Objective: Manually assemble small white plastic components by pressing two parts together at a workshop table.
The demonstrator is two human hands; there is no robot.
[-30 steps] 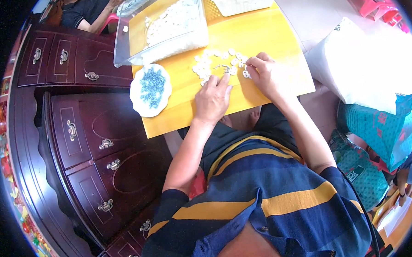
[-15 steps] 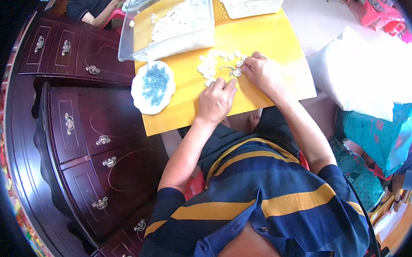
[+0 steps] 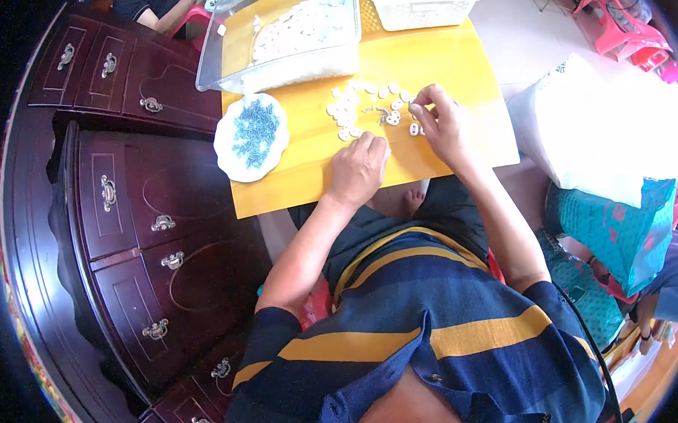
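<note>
Small white oval pieces (image 3: 342, 108) with holes lie loose on the yellow tabletop (image 3: 307, 164), and a few dark screws (image 3: 381, 114) are scattered among them. My left hand (image 3: 358, 167) rests at the near side of these pieces, its fingers curled down; what they hold, if anything, is hidden. My right hand (image 3: 442, 124) is raised slightly at the right of the group, thumb and forefinger brought together; anything between them is too small to name. Just beside its fingers lie two-holed white pieces (image 3: 414, 129). A scalloped white plate (image 3: 225, 157) full of bluish screws (image 3: 255, 132) stands at the left.
A clear plastic bin (image 3: 209, 70) heaped with white pieces stands at the table's far left, beside a white basket (image 3: 421, 13). Dark wooden drawers (image 3: 179, 196) flank the table's left. At right stand a large white sack (image 3: 600, 124) and teal bags (image 3: 612, 230). Other people sit nearby.
My right hand has drawn back and lifted a little to the right, uncovering white pieces beneath it. My left hand stays almost in place, and the view has shifted slightly.
</note>
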